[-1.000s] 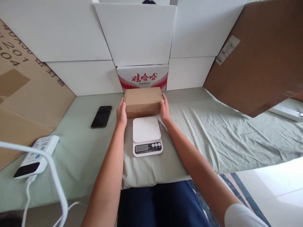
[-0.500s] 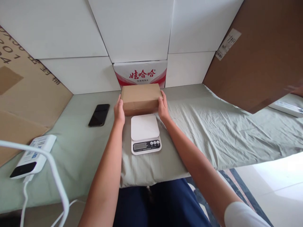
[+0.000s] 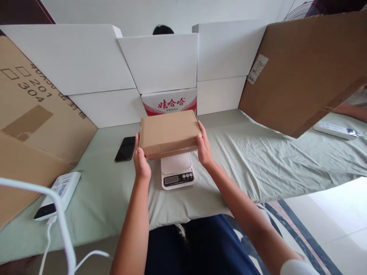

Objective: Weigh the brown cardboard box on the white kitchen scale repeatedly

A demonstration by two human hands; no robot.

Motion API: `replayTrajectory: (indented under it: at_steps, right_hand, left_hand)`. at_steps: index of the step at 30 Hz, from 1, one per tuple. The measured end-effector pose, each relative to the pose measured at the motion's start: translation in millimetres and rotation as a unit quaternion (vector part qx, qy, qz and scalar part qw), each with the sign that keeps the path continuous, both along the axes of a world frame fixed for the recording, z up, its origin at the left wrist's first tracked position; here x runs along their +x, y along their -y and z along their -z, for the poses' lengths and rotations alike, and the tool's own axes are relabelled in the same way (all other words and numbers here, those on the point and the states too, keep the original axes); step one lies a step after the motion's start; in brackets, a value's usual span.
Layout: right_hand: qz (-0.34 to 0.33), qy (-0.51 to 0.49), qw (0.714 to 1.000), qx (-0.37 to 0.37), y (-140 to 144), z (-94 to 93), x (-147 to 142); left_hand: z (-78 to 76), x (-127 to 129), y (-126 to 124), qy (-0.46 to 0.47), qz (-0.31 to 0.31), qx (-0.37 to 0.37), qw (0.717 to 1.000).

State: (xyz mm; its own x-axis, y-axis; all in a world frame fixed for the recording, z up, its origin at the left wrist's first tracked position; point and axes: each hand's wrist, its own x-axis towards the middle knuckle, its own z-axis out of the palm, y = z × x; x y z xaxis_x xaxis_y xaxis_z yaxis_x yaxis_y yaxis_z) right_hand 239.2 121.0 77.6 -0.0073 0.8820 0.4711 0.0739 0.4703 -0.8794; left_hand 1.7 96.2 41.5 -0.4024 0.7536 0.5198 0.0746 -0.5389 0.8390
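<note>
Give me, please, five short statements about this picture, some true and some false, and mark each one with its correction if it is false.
1. The left grip and the right grip hold the small brown box between them. True.

2. The black phone lies to the right of the white scale. False: it lies to the left.

3. In this view, the small brown box hides part of the white scale. True.

4. The red-lettered carton stands above all the white boxes. False: it is in the lower row, under a white box.

5. The white scale has three round buttons beside its display. True.
</note>
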Motion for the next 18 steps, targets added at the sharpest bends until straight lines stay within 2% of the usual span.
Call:
replayTrajectory:
  at_steps: [5, 9, 14, 18]
  right_hand:
    - [0.029, -0.017, 0.998, -0.045, 13.2, 17.6, 3.5]
    - [0.033, -0.018, 0.998, -0.054, 17.7, 17.8, -0.4]
    - [0.033, -0.010, 0.998, -0.046, 23.3, 19.3, -5.0]
    - [0.034, -0.013, 0.999, -0.032, 22.6, 24.2, -6.8]
  left_hand:
    - [8.3, 9.2, 7.4, -0.016, -0.035, -0.035, 0.999]
    - [12.6, 9.6, 10.9, -0.008, -0.047, -0.052, 0.997]
    - [19.9, 7.3, 23.5, -0.025, -0.068, -0.038, 0.997]
    - [18.5, 6.9, 26.4, -0.047, -0.080, -0.032, 0.995]
